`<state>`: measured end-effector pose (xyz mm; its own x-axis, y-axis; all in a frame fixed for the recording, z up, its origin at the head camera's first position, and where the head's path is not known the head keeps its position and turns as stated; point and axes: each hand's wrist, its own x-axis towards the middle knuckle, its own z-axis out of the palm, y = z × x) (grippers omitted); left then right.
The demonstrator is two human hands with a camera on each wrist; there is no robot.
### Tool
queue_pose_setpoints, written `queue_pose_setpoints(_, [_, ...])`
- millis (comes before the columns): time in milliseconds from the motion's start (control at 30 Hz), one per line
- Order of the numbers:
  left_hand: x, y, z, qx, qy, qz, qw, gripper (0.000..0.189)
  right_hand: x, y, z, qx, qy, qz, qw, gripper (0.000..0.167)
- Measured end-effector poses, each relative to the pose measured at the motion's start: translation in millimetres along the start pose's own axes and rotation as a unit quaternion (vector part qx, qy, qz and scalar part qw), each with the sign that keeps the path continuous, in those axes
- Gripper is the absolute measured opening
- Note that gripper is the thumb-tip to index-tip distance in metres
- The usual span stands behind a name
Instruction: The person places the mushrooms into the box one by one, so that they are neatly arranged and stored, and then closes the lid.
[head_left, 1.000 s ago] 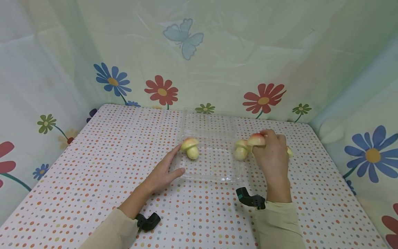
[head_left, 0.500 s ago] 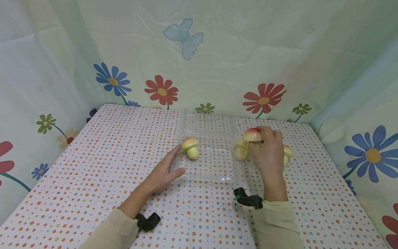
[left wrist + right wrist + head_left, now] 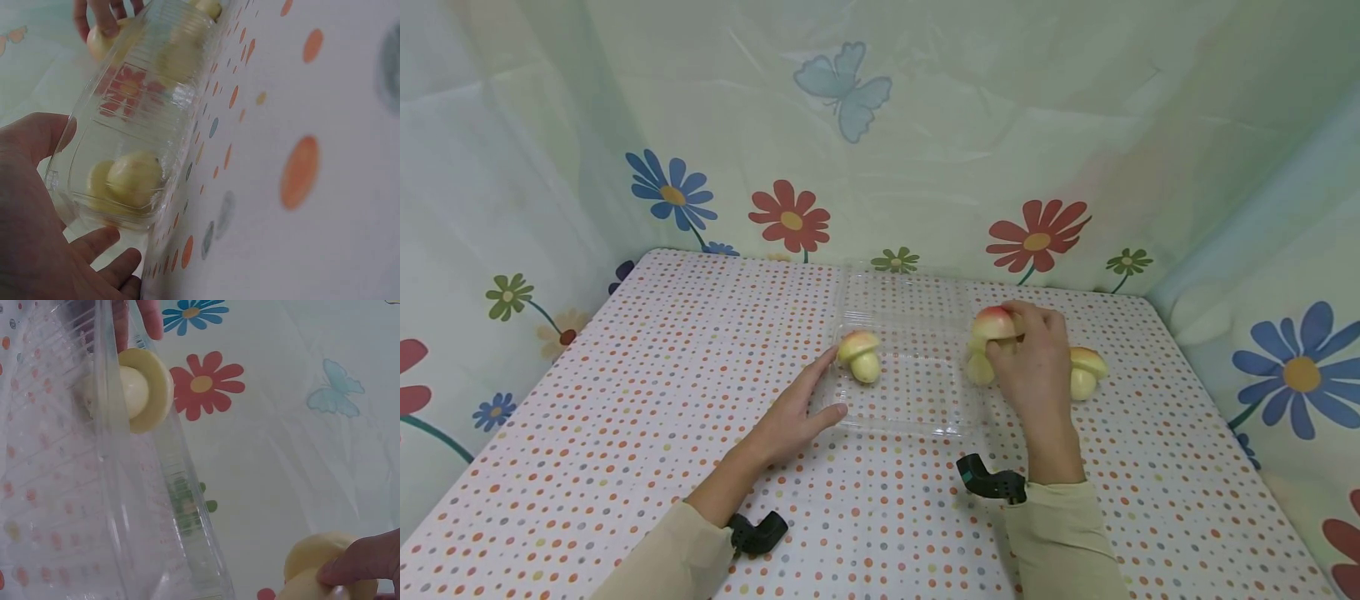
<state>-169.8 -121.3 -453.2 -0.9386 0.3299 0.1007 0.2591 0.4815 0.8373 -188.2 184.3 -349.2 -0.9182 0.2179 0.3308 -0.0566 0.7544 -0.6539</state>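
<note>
Shifted leftward, a smooth, dome-capped mushroom (image 3: 992,323) is pinched by the right hand (image 3: 1033,358) near a ribbed, clear-plastic box's (image 3: 913,398) right edge; the left side is touched by the left hand (image 3: 793,417), thumb and fingers apart.

Box (image 3: 917,404), clear plastic: way in from above open over its mid-floor. Box's left end taken by inner mushroom (image 3: 861,358); left hand (image 3: 792,417) along that wall bars the side. Box's right wall crowded: second mushroom (image 3: 981,368), inside or out unclear; right hand (image 3: 1036,358) gripping raised mushroom (image 3: 992,323) over it. Third mushroom (image 3: 1086,373) farther right of box. Behind box: opened lid (image 3: 902,292), then backdrop (image 3: 940,150). Before box: lane over bare tablecloth (image 3: 872,508), wrist cameras (image 3: 760,534) flanking.
</note>
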Motion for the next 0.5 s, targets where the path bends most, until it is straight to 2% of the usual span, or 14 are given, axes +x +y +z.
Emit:
queue_pose_setpoints(167, [0.2,0.2,-0.1,0.002,-0.001,-0.001,1.0,0.082,-1.5,-4,3,-0.003,-0.009,-0.007,0.9999,0.055])
queue_pose_setpoints(500, [1.1,-0.1,-0.1,0.002,0.0,0.006,1.0,0.082,-2.1,-7,16,0.007,0.014,-0.056,0.9983,0.052])
